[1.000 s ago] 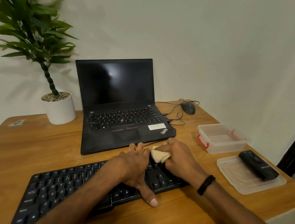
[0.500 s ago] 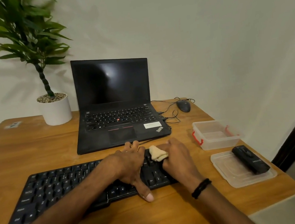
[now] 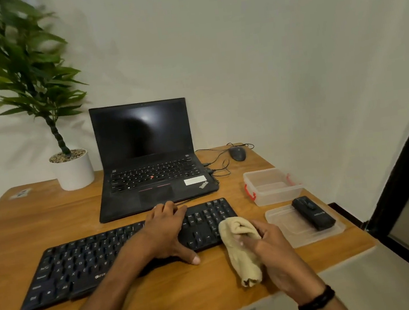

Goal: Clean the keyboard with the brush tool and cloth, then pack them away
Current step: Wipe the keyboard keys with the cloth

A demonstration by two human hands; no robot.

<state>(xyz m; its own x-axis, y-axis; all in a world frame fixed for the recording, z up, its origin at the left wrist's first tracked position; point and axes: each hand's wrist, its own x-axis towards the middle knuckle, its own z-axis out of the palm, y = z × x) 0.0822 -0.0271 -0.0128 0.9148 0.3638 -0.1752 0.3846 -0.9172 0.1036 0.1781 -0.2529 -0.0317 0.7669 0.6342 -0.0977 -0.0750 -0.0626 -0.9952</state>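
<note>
Head view: cloth [image 3: 240, 248] held at the right end of the keyboard [image 3: 95, 263], lower centre of frame.
The right hand [image 3: 271, 247] curls its fingers round the cloth; the left hand [image 3: 166, 233] lies flat on the keys, fingers relaxed. A wide wipe could knock the brush tool [image 3: 312, 212] off its lid [image 3: 293, 236], right of frame.

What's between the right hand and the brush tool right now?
Only the bare part of the clear lid that the brush tool lies on; the right hand grips the cloth. Head view.

Open laptop [image 3: 141, 131], potted plant [image 3: 74, 170], mouse [image 3: 237, 153] on wooden desk [image 3: 39, 226].
</note>
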